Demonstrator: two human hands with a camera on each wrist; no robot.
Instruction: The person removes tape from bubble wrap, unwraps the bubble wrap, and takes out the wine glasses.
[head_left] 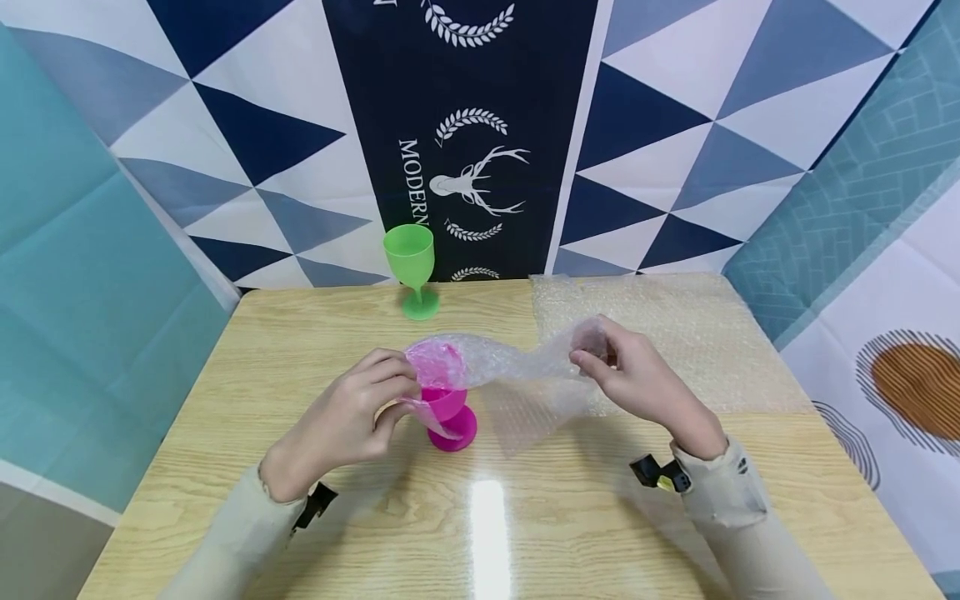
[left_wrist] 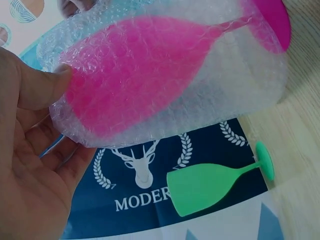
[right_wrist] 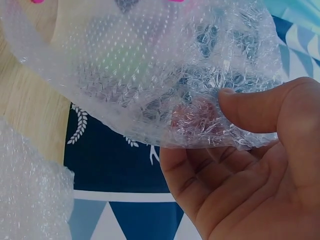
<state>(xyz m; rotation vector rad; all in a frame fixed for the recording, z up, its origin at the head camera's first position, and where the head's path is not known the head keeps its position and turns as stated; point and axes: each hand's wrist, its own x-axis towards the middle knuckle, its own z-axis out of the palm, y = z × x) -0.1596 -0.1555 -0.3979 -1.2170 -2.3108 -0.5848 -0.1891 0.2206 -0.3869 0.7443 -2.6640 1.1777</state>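
Note:
A pink goblet (head_left: 453, 432) stands on the table with its bowl partly wrapped in a clear sheet of bubble wrap (head_left: 502, 360). At the bowl's rim my left hand (head_left: 341, 417) pinches the wrap; in the left wrist view its thumb (left_wrist: 47, 87) lies over the wrapped rim and the other fingers are behind. My right hand (head_left: 637, 375) grips the far end of the same sheet, pulled out to the right above the table. Through the sheet (right_wrist: 140, 90), the right wrist view shows blurred colours. The pink foot sticks out beyond the wrap.
Behind the goblet, a green goblet (head_left: 410, 258) stands upright near the table's back edge. More bubble wrap (head_left: 675, 333) lies flat at the back right of the wooden table (head_left: 360, 533). A patterned cloth (head_left: 285, 150) hangs directly behind the table.

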